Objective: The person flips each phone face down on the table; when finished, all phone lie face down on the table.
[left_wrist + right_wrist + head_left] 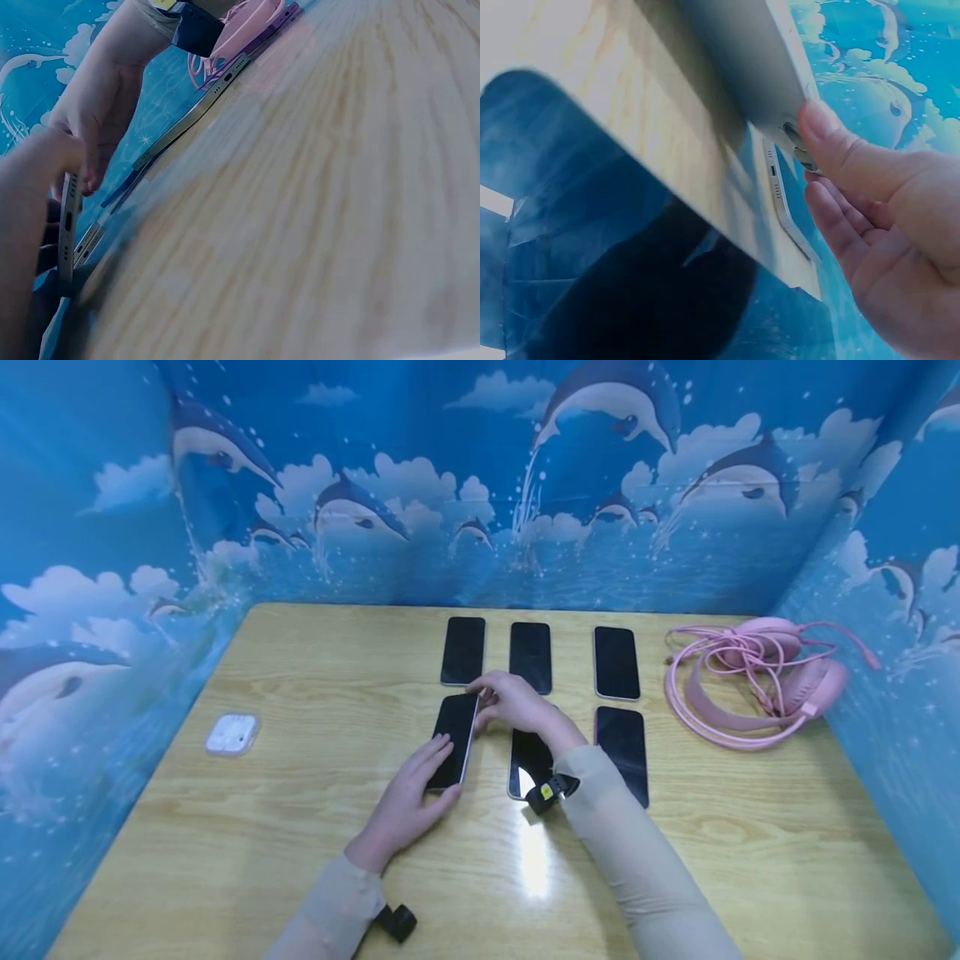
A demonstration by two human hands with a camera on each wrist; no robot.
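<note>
A smartphone [454, 727] with a black screen and a pale back is tilted up off the table between both hands. My left hand [405, 797] holds its lower end, fingers over the screen and thumb at the lower right corner. At the upper right edge, my right hand [521, 702] pinches it between thumb and fingers. The right wrist view shows the phone's white back [742, 52], with its camera lenses [799, 146] beside the right fingers. Beneath the right forearm, another phone [531, 756] lies partly hidden.
Three phones form a back row: left [463, 652], middle [530, 656] and right [617, 663]. Another phone [622, 750] lies by the right sleeve. Pink headphones [813, 685] with a coiled cable sit at the right; a small white case [232, 734] is on the left of the wooden table [315, 677].
</note>
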